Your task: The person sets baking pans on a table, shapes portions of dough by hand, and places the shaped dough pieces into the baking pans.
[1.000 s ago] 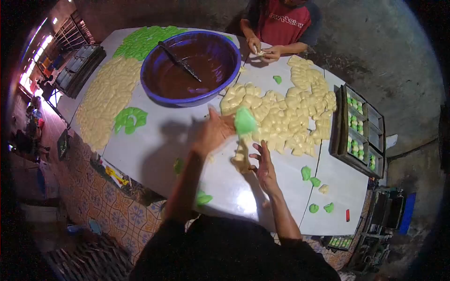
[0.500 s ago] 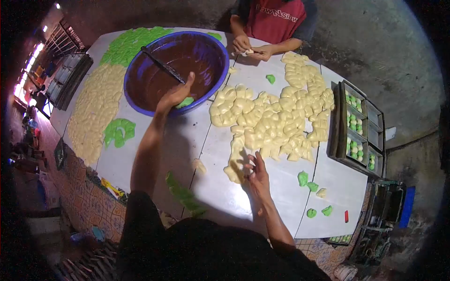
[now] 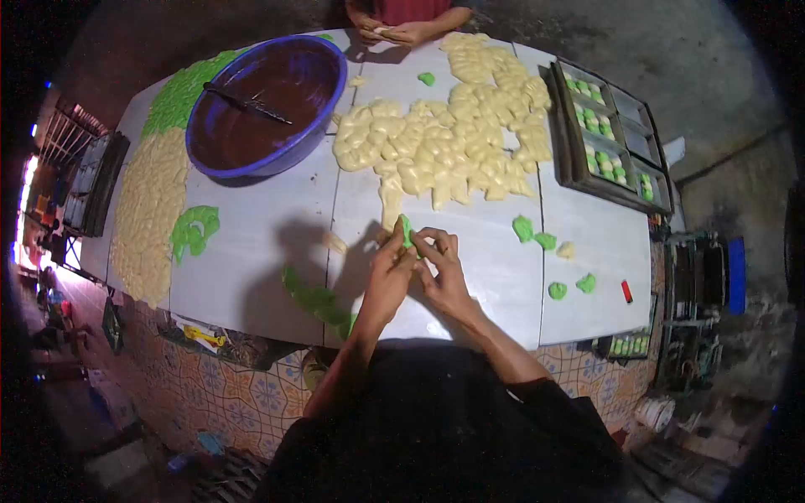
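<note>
In front of my body, over the near part of the table, my two hands meet around a small piece of green dough (image 3: 407, 231). My left hand (image 3: 388, 277) grips it from the left, and its top pokes out above the fingers. My right hand (image 3: 447, 272) has its fingers curled against the dough's right side. Just beyond them spreads a broad sheet of yellow dough pieces (image 3: 457, 142). A strip of green dough (image 3: 317, 300) lies left of my left forearm, and a small pale dough scrap (image 3: 335, 243) is nearby.
Back left stands a blue basin (image 3: 289, 159) of brown filling with a dark spatula (image 3: 247, 105). A compartmented tray (image 3: 560, 159) of green and white balls sits at right. Small green lumps (image 3: 558, 290) and a red lighter (image 3: 626, 292) lie there. Another person's hands (image 3: 394, 33) work opposite.
My left hand has come out of the basin with green dough and moved right to meet my right hand. My right fingers, spread before, now curl at the dough. The view has shifted.
</note>
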`<state>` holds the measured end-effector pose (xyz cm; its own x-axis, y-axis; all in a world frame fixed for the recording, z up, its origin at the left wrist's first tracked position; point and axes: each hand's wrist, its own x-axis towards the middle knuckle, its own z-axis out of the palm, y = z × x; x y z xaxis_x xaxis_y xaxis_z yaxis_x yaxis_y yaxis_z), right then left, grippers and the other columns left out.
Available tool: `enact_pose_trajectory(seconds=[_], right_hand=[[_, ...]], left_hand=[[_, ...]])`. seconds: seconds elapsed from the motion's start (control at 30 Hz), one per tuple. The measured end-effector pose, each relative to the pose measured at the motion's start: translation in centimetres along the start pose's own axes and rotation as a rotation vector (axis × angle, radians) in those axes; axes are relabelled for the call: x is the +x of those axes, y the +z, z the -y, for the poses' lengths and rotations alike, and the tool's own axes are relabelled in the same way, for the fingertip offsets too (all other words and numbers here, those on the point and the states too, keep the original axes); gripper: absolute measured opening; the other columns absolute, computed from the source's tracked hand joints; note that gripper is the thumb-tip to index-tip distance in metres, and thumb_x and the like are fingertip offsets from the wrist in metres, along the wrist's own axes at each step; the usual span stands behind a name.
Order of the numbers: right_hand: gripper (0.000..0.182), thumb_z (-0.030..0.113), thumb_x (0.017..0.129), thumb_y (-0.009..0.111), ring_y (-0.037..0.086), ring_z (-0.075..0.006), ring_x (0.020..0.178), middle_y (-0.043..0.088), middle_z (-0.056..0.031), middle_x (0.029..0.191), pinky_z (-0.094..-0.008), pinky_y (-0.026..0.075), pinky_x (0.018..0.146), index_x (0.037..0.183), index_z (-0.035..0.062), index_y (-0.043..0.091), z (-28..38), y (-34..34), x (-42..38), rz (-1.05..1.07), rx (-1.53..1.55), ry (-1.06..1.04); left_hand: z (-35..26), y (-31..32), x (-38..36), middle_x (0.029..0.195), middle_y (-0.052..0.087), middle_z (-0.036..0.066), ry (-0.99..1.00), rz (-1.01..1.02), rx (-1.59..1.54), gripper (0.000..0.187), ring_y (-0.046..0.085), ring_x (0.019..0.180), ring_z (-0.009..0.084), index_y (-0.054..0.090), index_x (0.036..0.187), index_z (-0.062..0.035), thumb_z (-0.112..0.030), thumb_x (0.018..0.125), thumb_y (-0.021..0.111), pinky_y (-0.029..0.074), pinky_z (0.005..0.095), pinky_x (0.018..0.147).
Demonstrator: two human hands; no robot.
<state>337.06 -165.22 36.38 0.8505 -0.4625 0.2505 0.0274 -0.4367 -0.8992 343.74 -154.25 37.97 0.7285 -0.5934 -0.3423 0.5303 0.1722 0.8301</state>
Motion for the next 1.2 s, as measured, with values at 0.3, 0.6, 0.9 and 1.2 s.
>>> enact_pose_trajectory(seconds=[0.3, 0.6, 0.9, 1.2], right_hand=[[0.017, 0.001, 0.083, 0.062, 0.058, -0.021, 0.099, 0.059, -0.0137, 0.108, -0.0298, 0.049, 0.079, 0.1, 0.0002, 0.066, 0.8, -5.2, -3.6, 0.046, 0.111, -0.208], [0.044, 0.001, 0.089, 0.056, 0.058, -0.0146, 0.075, 0.059, -0.0077, 0.105, -0.0273, 0.047, 0.067, 0.132, 0.0027, 0.05, -1.5, -5.8, -9.2, -0.016, -0.033, 0.061], [0.026, 0.003, 0.085, 0.06, 0.061, -0.0167, 0.096, 0.067, -0.0108, 0.106, -0.0279, 0.049, 0.084, 0.109, -0.0027, 0.064, -6.0, -8.4, -8.1, 0.085, 0.229, 0.391], [0.037, -0.006, 0.077, 0.054, 0.061, -0.0265, 0.107, 0.065, -0.0175, 0.113, -0.0325, 0.046, 0.094, 0.113, -0.002, 0.063, -10.7, -8.7, -8.5, 0.234, -0.108, 0.33]], left_hand=[[3.0, 2.2, -4.1, 0.102, 0.058, 0.014, 0.167, 0.054, 0.182, 0.026, 0.065, 0.077, 0.0151, 0.058, 0.098, 0.0135, -0.013, 0.093, 0.059, 0.057, 0.0273, 0.076], [8.2, 2.3, -5.6, 0.094, 0.059, 0.008, 0.217, 0.038, 0.436, 0.015, 0.061, 0.086, 0.0129, 0.058, 0.095, 0.0034, -0.003, 0.084, 0.067, 0.055, 0.0257, 0.066], [8.8, 0.0, -5.5, 0.099, 0.057, 0.006, 0.429, -0.084, 0.227, 0.023, 0.058, 0.097, 0.0164, 0.056, 0.103, -0.0002, 0.006, 0.081, 0.061, 0.045, 0.0305, 0.09], [9.8, -7.4, -3.6, 0.094, 0.063, 0.009, 0.508, -0.328, 0.349, 0.014, 0.06, 0.091, 0.0186, 0.06, 0.098, 0.0019, 0.002, 0.085, 0.055, 0.046, 0.0295, 0.084]])
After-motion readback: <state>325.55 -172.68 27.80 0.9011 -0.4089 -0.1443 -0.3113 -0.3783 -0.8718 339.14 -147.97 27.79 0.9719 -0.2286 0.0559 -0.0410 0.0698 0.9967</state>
